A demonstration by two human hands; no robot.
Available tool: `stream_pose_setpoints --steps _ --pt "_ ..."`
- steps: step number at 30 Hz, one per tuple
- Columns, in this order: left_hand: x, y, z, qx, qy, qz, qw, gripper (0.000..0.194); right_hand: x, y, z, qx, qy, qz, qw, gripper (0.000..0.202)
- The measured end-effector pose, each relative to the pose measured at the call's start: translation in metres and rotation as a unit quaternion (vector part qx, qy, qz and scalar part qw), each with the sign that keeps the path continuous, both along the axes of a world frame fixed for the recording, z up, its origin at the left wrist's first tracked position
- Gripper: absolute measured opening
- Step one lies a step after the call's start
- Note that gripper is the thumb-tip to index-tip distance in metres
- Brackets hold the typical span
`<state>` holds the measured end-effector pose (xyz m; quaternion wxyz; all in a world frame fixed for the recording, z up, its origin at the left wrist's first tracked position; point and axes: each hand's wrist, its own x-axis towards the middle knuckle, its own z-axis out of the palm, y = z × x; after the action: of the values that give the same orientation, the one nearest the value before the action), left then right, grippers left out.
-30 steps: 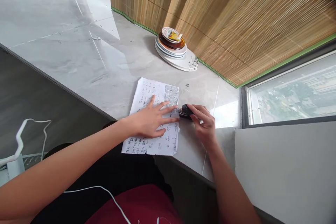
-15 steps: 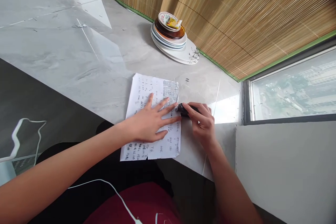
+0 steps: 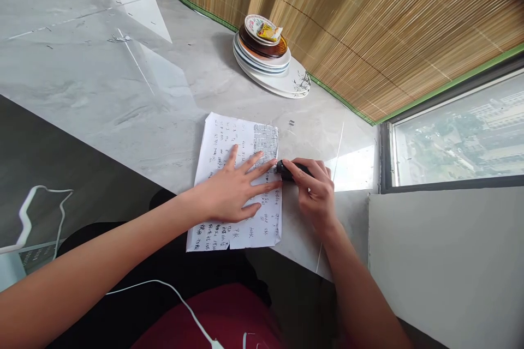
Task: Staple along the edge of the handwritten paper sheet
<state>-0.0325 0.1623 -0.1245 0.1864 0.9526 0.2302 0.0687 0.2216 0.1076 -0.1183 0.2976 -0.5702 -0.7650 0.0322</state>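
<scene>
Sheets of white paper (image 3: 245, 232) with handwriting lie at the table's near edge. Dense rows of short metallic-looking marks, like staples (image 3: 265, 139), cover the paper's upper right part. My left hand (image 3: 233, 191) rests flat on the paper, fingers spread, with nothing in it. My right hand (image 3: 317, 188) grips a small black stapler (image 3: 289, 170) at the paper's right edge. The stapler's front end meets the edge close to my left fingertips. Its rear is hidden inside my right hand.
A stack of plates (image 3: 262, 65) with a yellow wrapper (image 3: 268, 32) on top stands at the back of the grey table (image 3: 164, 125). Loose staples (image 3: 120, 38) lie far left. Behind hangs a bamboo blind (image 3: 347, 27); a window (image 3: 454, 136) and white panel (image 3: 446, 262) are at right.
The view has shifted very slightly. Both hands, the stapler and the paper keep almost the same places, with no clear movement between them.
</scene>
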Motion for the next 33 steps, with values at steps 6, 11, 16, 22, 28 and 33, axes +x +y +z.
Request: stream_pose_setpoints --steps 6,11,16,22,28,33 --pt "0.0 0.0 -0.002 0.01 -0.008 -0.006 1.0 0.07 -0.004 -0.002 0.001 -0.009 -0.037 -0.009 0.999 0.076" --pt "-0.001 0.0 -0.002 0.015 -0.004 -0.006 1.0 0.072 -0.013 -0.004 0.001 -0.01 -0.108 -0.017 0.994 0.077" --pt "-0.003 0.001 0.001 0.021 -0.004 -0.013 1.0 0.072 -0.012 -0.003 0.004 -0.021 -0.086 -0.02 0.996 0.056" --pt "-0.004 0.009 0.0 0.03 -0.041 0.001 0.999 0.063 0.009 -0.003 0.006 -0.051 0.016 -0.033 0.998 0.06" --pt "-0.007 -0.039 0.06 -0.084 -0.418 0.196 0.883 0.025 0.021 -0.008 0.018 0.014 0.073 -0.244 0.967 0.047" --pt "-0.011 -0.126 0.141 -0.449 -0.514 0.066 0.728 0.016 -0.048 0.005 0.031 -0.022 0.176 -0.154 0.972 0.037"
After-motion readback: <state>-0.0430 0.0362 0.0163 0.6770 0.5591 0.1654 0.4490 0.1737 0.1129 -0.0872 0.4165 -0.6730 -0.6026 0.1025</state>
